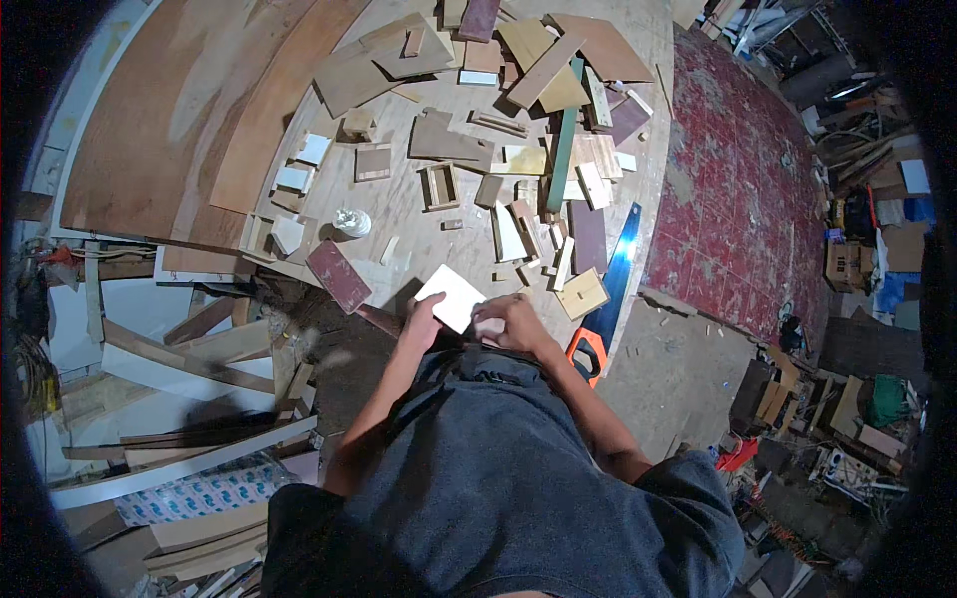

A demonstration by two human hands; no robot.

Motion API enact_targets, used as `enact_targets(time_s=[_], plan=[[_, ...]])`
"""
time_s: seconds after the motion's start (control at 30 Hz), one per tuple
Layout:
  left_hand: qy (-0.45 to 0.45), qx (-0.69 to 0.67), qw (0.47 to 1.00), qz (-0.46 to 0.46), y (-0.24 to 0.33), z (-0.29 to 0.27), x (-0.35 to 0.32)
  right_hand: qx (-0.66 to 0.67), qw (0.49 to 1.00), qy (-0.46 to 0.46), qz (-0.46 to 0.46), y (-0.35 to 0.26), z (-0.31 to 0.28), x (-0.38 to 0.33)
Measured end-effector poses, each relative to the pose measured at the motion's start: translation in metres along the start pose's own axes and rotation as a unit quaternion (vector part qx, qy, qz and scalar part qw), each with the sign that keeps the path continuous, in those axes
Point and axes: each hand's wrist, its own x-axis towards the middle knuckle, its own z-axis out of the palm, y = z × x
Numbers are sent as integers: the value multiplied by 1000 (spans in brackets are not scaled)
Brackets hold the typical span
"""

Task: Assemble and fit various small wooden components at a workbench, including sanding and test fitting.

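A small white square board (454, 297) is held by its left edge in my left hand (423, 324), thumb on its upper face. My right hand (516, 325) is close to the board's right corner, its fingers bent and closed; what they pinch, if anything, is hidden. Both hands are in front of my waist at the near edge of the worktable (419, 244). Left of my hands lies a dark red board (339, 276). Beyond it stands a white container (351, 222). A pale wooden piece with a small dark mark (582, 294) lies to the right of my right hand.
A handsaw (615, 289) with an orange handle lies along the table's right edge. Many wood offcuts, a green strip (564, 140) and a small open wooden frame (439, 187) cover the table. Large plywood sheets (189, 110) rise at left; stacked boards (199, 364) lie below them.
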Motion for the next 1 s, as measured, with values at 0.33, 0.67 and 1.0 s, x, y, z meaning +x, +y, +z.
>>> enact_targets(time_s=[0.33, 0.67, 1.0], plan=[[50, 60, 991, 105, 62, 64, -94, -156, 894, 360, 215, 151, -36, 98], [56, 39, 983, 168, 63, 66, -119, 46, 880, 350, 317, 180, -40, 111], [138, 114, 979, 96, 63, 50, -101, 584, 708, 299, 261, 111, -78, 49]])
